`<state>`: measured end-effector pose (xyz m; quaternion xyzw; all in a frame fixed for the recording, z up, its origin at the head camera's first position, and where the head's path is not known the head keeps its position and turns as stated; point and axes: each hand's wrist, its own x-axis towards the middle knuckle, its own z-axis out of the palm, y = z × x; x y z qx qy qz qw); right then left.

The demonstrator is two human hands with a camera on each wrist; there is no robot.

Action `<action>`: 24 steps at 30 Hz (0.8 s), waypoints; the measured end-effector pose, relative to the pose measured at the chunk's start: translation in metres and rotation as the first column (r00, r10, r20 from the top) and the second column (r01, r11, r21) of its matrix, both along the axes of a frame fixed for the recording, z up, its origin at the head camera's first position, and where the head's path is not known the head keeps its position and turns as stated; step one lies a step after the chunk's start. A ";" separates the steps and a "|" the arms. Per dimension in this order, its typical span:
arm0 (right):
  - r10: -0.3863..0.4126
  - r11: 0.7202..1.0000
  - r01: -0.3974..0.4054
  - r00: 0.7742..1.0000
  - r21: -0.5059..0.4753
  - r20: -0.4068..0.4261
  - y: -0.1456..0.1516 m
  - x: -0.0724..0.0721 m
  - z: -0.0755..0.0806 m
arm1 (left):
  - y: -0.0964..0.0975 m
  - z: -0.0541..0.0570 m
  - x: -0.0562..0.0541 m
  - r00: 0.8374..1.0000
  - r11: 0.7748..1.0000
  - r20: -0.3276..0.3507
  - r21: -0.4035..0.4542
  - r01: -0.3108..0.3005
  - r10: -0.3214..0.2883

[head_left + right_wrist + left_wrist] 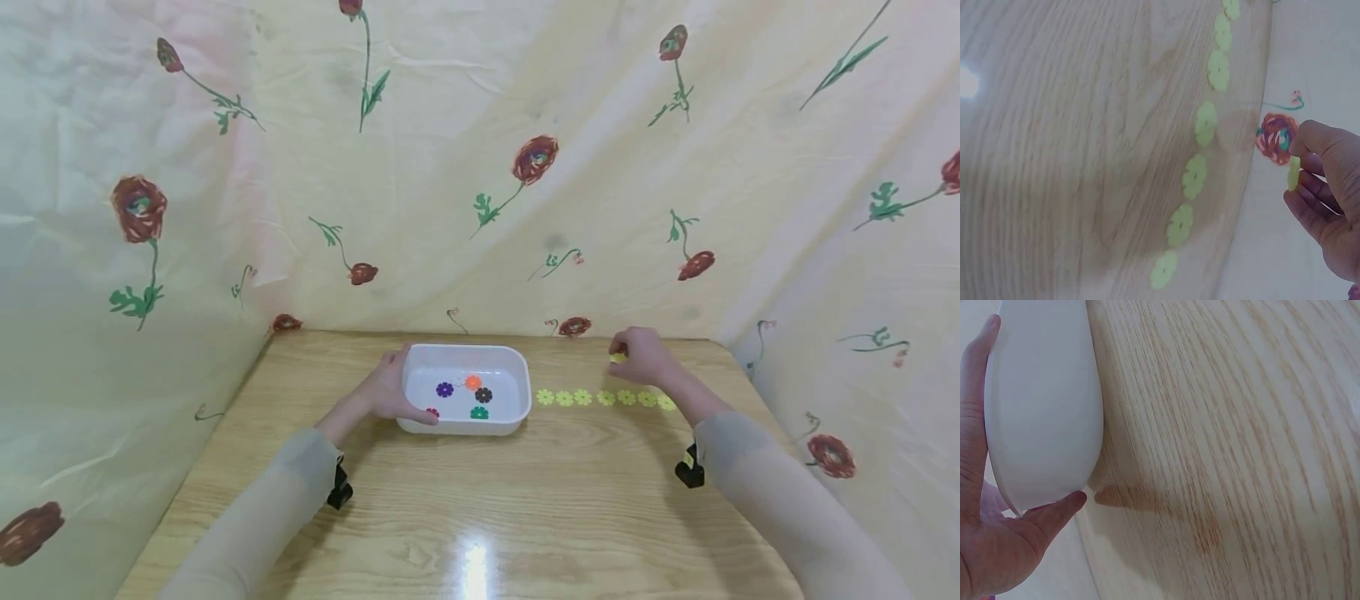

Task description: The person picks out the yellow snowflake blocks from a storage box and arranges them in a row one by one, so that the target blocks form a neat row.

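My left hand grips the left end of a white plastic tub, thumb along the near rim; the left wrist view shows its fingers about the tub's wall. Inside lie several flower-shaped discs, among them a purple one, an orange one, a dark brown one and a green one. A red disc is partly covered by the left thumb. Off to the right, my right hand pinches a yellow flower-shaped disc above the table's far side.
A row of several yellow flower discs runs rightward from the tub on the wooden table, with a slightly wider gap partway along. Behind the table's far edge hangs a flower-printed cloth, which also covers both sides.
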<state>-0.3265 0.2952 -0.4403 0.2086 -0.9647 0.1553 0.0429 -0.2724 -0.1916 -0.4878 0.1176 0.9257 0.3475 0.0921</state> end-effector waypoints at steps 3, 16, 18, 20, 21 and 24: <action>-0.013 1.000 0.013 1.000 0.004 0.013 0.007 0.001 -0.002 | 0.000 0.001 0.000 1.000 1.000 -0.003 0.002 0.000 0.000; -0.054 0.998 0.054 0.998 0.038 0.015 0.036 0.007 -0.013 | -0.003 -0.001 -0.001 1.000 1.000 -0.010 0.011 0.009 -0.009; -0.053 0.998 0.052 0.999 0.039 0.007 0.041 0.009 -0.013 | -0.003 -0.001 -0.001 1.000 1.000 -0.009 0.009 0.012 -0.012; -0.060 0.998 0.059 0.998 0.037 0.010 0.046 0.012 -0.011 | -0.003 -0.002 -0.001 1.000 1.000 -0.015 0.011 0.019 -0.019; -0.066 0.997 0.066 0.998 0.040 0.009 0.048 0.013 -0.010 | -0.003 -0.001 -0.001 1.000 1.000 -0.016 0.011 0.021 -0.021; -0.088 0.995 0.086 0.996 0.048 0.028 0.056 0.017 -0.008 | -0.002 -0.002 -0.001 1.000 1.000 -0.018 0.017 0.019 -0.019</action>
